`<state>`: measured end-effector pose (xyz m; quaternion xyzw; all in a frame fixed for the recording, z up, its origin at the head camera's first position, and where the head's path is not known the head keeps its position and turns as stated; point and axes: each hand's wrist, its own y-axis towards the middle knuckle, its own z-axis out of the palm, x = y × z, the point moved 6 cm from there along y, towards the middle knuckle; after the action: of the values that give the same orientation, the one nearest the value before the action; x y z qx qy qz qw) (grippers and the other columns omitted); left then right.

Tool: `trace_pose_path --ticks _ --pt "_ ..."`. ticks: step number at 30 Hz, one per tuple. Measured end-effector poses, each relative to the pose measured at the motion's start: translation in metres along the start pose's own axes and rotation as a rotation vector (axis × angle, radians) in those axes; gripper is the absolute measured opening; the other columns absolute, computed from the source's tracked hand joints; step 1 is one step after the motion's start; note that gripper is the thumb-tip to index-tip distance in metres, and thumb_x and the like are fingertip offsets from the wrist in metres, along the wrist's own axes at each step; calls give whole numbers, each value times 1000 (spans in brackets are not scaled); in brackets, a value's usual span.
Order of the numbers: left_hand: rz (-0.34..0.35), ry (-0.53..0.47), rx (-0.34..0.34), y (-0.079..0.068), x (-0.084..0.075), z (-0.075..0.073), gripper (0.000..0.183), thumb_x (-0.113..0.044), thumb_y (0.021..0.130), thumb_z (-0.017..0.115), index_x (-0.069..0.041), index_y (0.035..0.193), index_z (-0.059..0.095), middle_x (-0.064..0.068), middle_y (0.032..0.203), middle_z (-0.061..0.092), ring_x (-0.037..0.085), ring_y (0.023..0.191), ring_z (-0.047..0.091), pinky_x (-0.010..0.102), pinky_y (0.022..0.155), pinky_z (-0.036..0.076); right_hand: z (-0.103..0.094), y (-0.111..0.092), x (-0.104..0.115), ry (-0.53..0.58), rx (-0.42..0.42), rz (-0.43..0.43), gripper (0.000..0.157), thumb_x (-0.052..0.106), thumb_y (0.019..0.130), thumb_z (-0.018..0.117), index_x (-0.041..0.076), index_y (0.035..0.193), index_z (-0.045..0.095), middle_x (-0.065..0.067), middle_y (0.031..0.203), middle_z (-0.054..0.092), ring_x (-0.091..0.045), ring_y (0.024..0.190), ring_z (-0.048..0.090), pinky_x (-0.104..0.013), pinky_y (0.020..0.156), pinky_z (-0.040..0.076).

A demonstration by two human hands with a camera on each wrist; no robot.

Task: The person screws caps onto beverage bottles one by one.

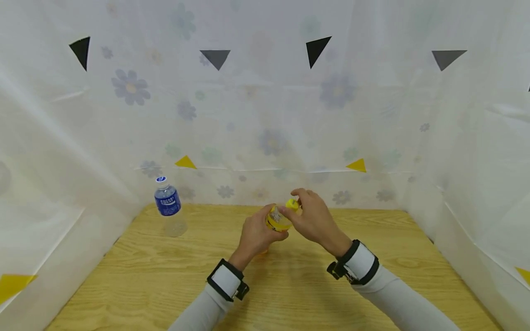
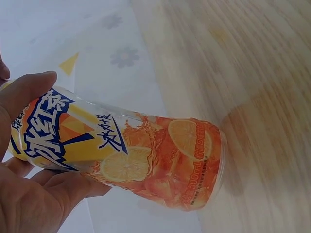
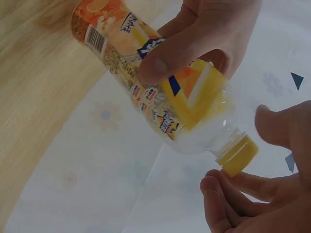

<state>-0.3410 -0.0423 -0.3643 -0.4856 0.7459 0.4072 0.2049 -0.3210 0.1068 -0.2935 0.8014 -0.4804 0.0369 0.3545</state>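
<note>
My left hand grips a clear plastic drink bottle round its upper label, with the thumb on one side and fingers on the other. Its label is yellow and orange with lemon slices. The bottle is tilted, its base just over the table in the left wrist view. A yellow cap sits on the neck. Around that cap is my right hand, thumb and fingers spread. In the right wrist view the thumb stands apart from the cap, while the fingertips are close to it; whether they touch cannot be told.
A clear bottle with a blue label and a blue-topped white cap stands at the table's back left. The wooden table is bounded by pale flower-patterned sheeting at the back and both sides. Black, grey and yellow triangles mark the sheeting.
</note>
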Motion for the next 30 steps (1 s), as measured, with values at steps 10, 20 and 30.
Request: trace_pose_path --ticks 10,20,30 --pt "16 -18 -7 -1 1 0 71 -26 75 90 -15 139 59 5 114 72 22 97 69 40 78 55 -3 -3 6 9 18 -61 25 6 94 69 0 118 67 -12 99 68 -28 90 64 -42 75 56" --pt "11 -11 -10 -1 3 0 71 -28 75 90 -18 138 59 4 113 72 21 96 68 38 77 55 -1 -4 6 11 -77 -95 18 2 89 73 1 106 67 -10 92 66 -22 79 59 -36 67 52" --pt "33 9 -37 -2 1 -1 69 -29 75 90 -15 136 60 4 109 73 21 92 70 36 74 55 1 -3 8 -12 -114 -107 13 5 90 73 2 98 64 -9 86 63 -22 76 56 -36 66 48"
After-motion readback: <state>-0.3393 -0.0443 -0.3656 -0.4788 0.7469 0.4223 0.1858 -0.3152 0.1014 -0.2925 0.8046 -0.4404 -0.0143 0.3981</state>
